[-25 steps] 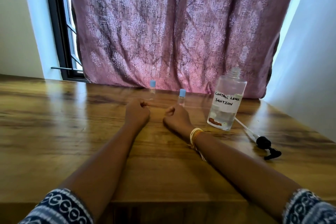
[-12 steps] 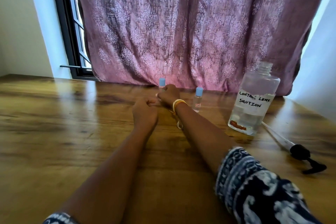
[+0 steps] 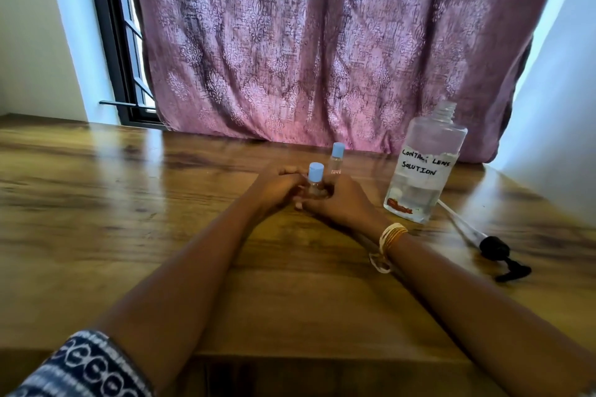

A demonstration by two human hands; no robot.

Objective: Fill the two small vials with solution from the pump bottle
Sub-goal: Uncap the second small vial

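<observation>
A small clear vial with a light blue cap (image 3: pixel 315 182) stands upright between my two hands near the table's middle. My right hand (image 3: pixel 342 203) wraps around its body from the right. My left hand (image 3: pixel 277 190) touches it from the left with curled fingers. A second blue-capped vial (image 3: pixel 336 159) stands just behind, free of both hands. The clear bottle labelled contact lens solution (image 3: pixel 422 167) stands open-necked to the right, with a little liquid at its bottom. Its black pump head with white dip tube (image 3: pixel 493 250) lies on the table right of the bottle.
The wooden table (image 3: pixel 129 203) runs back to a pink patterned curtain (image 3: pixel 306 42). A dark window frame (image 3: pixel 113 42) is at the back left, and a pale wall (image 3: pixel 554 106) rises on the right. The table's front edge (image 3: pixel 322 356) lies under my forearms.
My right hand reached across to the far-left vial and has drawn it back in front of the second vial. My left hand has closed in on it. The view shifted.
</observation>
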